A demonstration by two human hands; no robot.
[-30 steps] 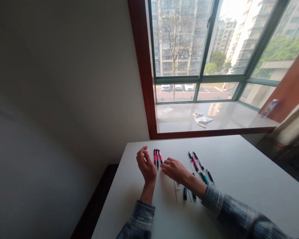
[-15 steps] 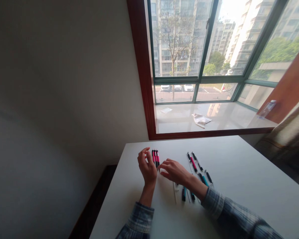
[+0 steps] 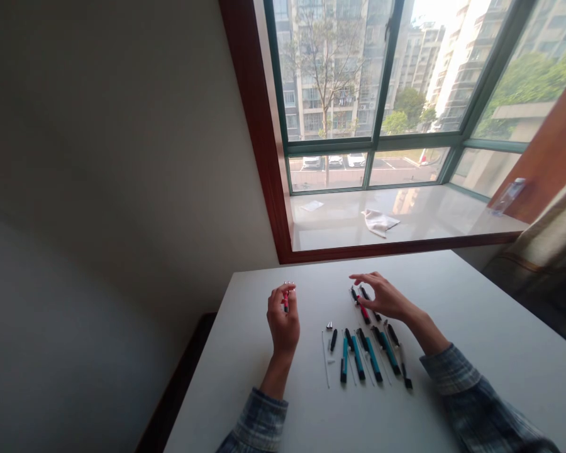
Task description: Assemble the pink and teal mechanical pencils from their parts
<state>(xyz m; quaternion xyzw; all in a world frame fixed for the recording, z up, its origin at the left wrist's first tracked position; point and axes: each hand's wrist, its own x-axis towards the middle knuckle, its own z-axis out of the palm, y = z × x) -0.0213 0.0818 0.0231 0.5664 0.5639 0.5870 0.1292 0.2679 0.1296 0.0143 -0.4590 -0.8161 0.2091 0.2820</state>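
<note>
My left hand is raised over the left part of the white table, fingers loosely curled and a gap between them and the thumb. Through that gap shows part of a red pen; other pen tips peek out above, and the hand hides the rest. Over on the right, my right hand hovers with thumb and forefinger spread above a red pen barrel and a black pen piece. A black pen part lies partly beneath its fingers. Whether the thumb touches the red barrel I cannot tell.
Nearer me lie several teal barrels with black parts and thin refills. A lone black grip, a small metal tip and a white refill lie left of them. A cloth and a bottle are on the windowsill.
My right hand has moved right, from beside the red pens to above the loose red barrel, uncovering the teal parts. My left hand has shifted slightly right and now covers most of the red pens.
</note>
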